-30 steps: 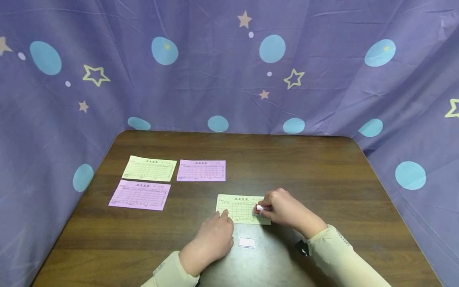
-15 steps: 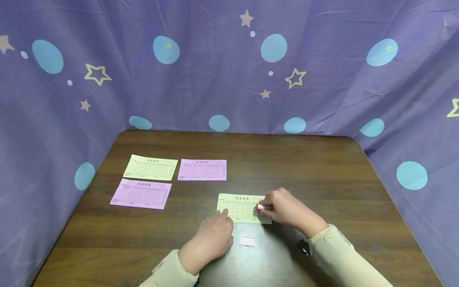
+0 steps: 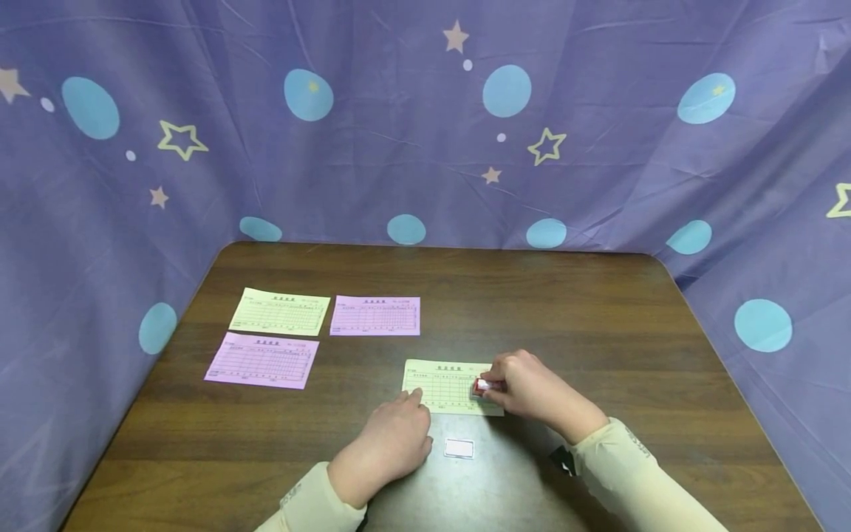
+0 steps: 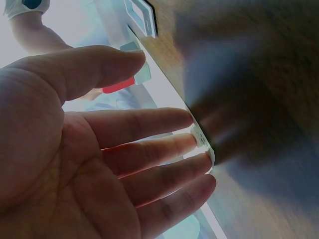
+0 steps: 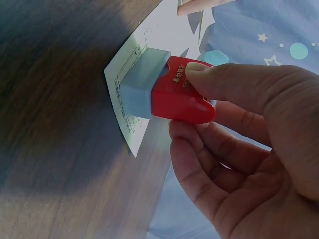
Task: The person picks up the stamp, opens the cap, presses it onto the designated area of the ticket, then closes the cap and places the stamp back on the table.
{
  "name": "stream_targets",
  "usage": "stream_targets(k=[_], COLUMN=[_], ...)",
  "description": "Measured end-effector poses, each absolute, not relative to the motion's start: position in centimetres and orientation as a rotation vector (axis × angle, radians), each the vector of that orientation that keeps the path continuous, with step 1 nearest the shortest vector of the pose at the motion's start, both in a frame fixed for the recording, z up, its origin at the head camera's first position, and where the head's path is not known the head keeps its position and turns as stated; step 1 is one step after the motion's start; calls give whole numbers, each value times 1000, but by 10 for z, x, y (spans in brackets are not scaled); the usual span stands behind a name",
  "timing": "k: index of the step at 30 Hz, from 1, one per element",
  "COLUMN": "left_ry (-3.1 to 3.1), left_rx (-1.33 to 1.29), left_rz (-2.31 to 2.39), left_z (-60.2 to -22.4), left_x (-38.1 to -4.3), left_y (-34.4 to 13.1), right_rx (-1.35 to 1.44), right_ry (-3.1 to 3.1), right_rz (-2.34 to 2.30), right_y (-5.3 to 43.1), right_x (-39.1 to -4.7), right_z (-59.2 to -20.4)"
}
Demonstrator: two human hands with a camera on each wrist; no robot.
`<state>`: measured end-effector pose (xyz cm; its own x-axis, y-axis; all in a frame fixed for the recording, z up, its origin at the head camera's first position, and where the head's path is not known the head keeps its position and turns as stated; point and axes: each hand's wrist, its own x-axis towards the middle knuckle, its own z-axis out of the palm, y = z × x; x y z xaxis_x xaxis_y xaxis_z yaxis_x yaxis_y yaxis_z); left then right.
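My right hand (image 3: pixel 532 384) pinches a rubber stamp (image 5: pixel 182 89) with a red grip and a pale grey-blue base. The stamp's base stands against the right part of a light green printed form (image 3: pixel 442 388). In the right wrist view, thumb and fingers grip the red part. My left hand (image 3: pixel 388 440) rests its fingertips on the near left edge of the same form. Its fingers look nearly straight in the left wrist view. A small white rectangular piece with a dark border (image 3: pixel 459 448), perhaps the stamp's cap, lies in front of the form.
Another light green form (image 3: pixel 279 312) lies at the table's back left. Two purple forms, one nearer (image 3: pixel 262 360) and one to the right (image 3: pixel 375 316), lie close to it. The brown table (image 3: pixel 565 295) meets a purple star-patterned curtain (image 3: pixel 399 148) behind.
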<state>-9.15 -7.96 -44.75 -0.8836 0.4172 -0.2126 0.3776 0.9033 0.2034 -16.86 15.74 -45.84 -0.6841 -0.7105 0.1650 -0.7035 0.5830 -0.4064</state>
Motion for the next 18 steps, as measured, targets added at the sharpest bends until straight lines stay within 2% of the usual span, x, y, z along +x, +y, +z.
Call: stream_targets(k=[18], left_ry=[2840], left_rx=[606], left_rz=[225], left_z=[-449], left_x=[-91], left_y=[-79], right_rx=[-1293], right_ry=[2789], right_rz=[-828], right_y=[163], right_x=[-167], right_z=[-464])
